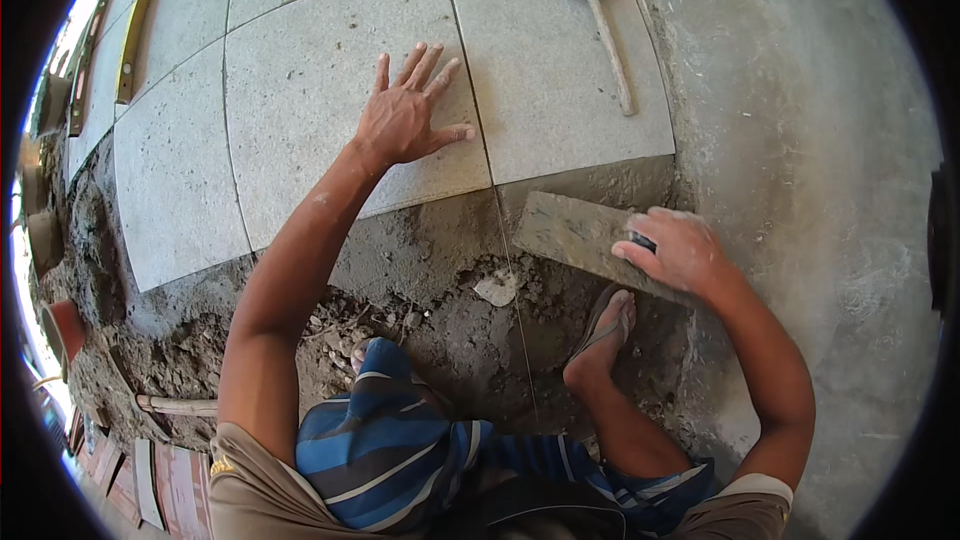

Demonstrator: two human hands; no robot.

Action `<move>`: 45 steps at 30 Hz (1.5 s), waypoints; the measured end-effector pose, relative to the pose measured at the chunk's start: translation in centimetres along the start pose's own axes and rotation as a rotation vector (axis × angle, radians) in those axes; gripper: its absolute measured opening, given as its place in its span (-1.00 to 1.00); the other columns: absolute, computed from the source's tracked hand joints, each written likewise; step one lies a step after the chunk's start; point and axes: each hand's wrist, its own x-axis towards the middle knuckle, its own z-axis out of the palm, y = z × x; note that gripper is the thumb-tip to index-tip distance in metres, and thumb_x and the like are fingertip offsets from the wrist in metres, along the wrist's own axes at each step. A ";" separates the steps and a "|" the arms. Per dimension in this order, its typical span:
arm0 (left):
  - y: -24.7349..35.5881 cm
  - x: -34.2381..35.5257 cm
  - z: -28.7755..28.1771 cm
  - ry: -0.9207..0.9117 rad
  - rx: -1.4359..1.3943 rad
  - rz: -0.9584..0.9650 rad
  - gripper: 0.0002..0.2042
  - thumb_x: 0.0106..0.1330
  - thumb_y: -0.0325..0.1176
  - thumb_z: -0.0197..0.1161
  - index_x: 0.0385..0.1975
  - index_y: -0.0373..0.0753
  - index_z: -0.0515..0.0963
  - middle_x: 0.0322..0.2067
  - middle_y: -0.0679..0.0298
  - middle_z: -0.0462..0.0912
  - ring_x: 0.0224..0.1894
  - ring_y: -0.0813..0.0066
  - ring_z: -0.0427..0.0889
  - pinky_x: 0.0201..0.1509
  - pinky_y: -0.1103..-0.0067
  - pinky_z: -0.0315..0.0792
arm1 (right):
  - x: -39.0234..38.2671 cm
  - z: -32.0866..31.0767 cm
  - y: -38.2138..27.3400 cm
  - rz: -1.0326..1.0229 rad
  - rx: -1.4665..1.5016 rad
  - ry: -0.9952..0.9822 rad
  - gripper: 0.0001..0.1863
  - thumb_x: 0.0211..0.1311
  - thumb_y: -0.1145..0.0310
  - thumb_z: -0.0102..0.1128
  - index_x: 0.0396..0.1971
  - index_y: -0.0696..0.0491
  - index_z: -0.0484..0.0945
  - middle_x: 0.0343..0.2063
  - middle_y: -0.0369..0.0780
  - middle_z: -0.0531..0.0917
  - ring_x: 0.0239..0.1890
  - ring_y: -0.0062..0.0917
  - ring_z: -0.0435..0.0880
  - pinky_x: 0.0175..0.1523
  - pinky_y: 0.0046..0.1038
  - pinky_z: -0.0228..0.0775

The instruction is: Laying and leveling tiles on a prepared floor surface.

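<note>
My left hand (410, 118) rests with spread fingers on a pale grey floor tile (330, 130), near its right-hand joint. In my right hand (675, 248) is the dark handle of a rectangular plastering float (572, 228), its flat blade smeared with mortar. The float lies over the wet mortar bed (430, 240) just in front of the tile edges. A thin string line (516, 315) runs from the tile joint toward me across the mortar. A mallet (606, 38) with a dark head and wooden handle lies on the tile to the right.
A yellow spirit level (139, 25) lies on the tiles at far left, beside another long bar. A reddish bucket (64, 330) and a wooden tool handle (178, 406) are at left. Smooth concrete (800, 140) borders the right. A flat pale lump (497, 287) sits in rough mortar.
</note>
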 end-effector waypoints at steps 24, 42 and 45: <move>-1.6 -4.2 -2.3 0.085 -0.109 -0.057 -0.08 0.26 0.35 0.22 0.51 -0.07 0.15 0.54 0.08 0.02 0.60 0.08 -0.10 0.57 -0.07 -0.25 | 0.5 -3.5 4.6 0.363 -0.093 -0.194 -0.50 0.25 -0.01 0.30 -0.04 0.12 0.67 -0.16 0.05 0.72 -0.03 -0.01 0.68 0.09 -0.08 0.50; 0.3 -3.0 -2.6 0.114 -0.234 0.001 -0.09 0.24 0.29 0.30 0.50 -0.05 0.17 0.55 0.09 0.02 0.60 0.04 -0.11 0.56 -0.06 -0.24 | -2.4 1.1 9.5 0.426 0.088 -0.110 -0.55 0.21 0.01 0.32 -0.27 0.17 0.70 -0.30 0.06 0.71 -0.16 0.02 0.70 -0.05 -0.06 0.51; -0.1 -4.5 -3.1 0.056 -0.194 -0.047 -0.09 0.24 0.27 0.31 0.50 -0.07 0.17 0.54 0.09 0.02 0.59 0.02 -0.11 0.56 -0.05 -0.24 | -3.8 0.7 8.4 0.454 0.048 -0.148 -0.54 0.21 0.00 0.32 -0.26 0.17 0.70 -0.29 0.07 0.71 -0.14 0.01 0.70 -0.04 -0.05 0.51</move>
